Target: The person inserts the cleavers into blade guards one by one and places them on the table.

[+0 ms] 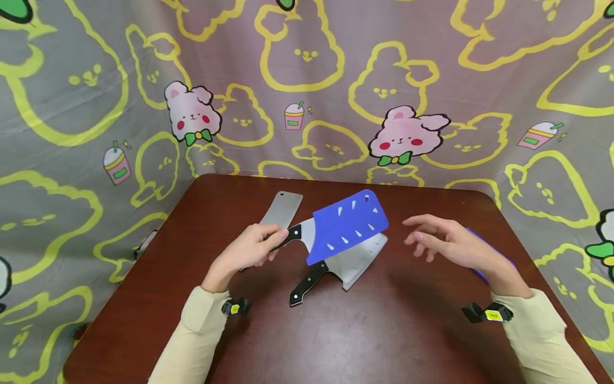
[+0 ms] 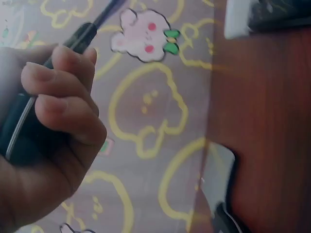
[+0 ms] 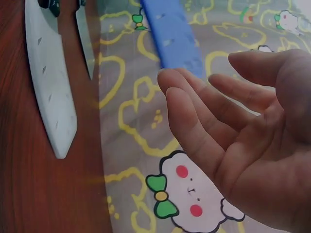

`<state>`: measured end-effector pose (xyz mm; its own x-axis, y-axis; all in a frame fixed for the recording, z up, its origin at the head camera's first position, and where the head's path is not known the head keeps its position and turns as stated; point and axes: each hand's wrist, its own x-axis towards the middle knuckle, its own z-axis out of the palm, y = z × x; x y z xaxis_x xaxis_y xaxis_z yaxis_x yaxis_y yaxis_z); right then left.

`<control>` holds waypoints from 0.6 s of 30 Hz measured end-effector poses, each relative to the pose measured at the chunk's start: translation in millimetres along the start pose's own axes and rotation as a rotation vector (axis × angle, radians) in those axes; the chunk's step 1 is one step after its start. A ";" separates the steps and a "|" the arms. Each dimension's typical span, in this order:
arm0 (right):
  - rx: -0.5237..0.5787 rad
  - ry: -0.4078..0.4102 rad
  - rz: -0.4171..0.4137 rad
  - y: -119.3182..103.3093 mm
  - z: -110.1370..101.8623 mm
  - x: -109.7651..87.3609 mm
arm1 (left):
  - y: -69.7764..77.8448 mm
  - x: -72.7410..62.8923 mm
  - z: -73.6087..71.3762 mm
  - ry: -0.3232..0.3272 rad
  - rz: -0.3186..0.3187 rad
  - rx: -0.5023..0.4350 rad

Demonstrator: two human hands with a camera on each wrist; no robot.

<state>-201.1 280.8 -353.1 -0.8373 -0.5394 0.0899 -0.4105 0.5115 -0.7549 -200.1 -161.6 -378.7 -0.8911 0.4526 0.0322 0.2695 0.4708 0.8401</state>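
- The left hand (image 1: 251, 242) is grasping a broad cleaver by its black handle (image 1: 291, 233); in the left wrist view the fingers curl around that handle.
- A bright blue blade cover (image 1: 347, 224), flat and rectangular with small slits, sheathes most of this cleaver's blade; a strip of silvery metal (image 1: 308, 234) shows between cover and handle.
- The covered cleaver is held up above the middle of the desk (image 1: 336, 341), tilted, with its far end pointing rightward and away from the person.
- The right hand (image 1: 438, 240) is released, holding nothing, its fingers loosely bent and spread in the air near the far end of the blue cover, apart from it.
- Below the raised cleaver, a second cleaver with a black riveted handle (image 1: 308, 282) lies on the desk; its blade wears a whitish slitted cover (image 1: 364, 262), partly hidden by the blue one.
- Behind the left hand lies a bare, grey metal cleaver blade (image 1: 283, 209) with a small hole near its far corner.
- A flat blue piece (image 1: 479, 274) lies by the desk's right side, mostly hidden behind the right forearm.
- The desk is dark reddish-brown and glossy; a grey-pink curtain (image 1: 336, 144) with yellow cartoon outlines stands behind it.
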 end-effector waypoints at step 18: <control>-0.277 -0.140 0.192 44.2 -5.4 -18.8 | -53.7 7.5 28.8 0.173 -0.314 0.052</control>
<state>-205.4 317.1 -384.6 -0.8589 -0.4924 -0.1410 -0.3487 0.7637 -0.5433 -210.6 -161.7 -439.2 -0.9808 0.1470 -0.1284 -0.0131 0.6066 0.7949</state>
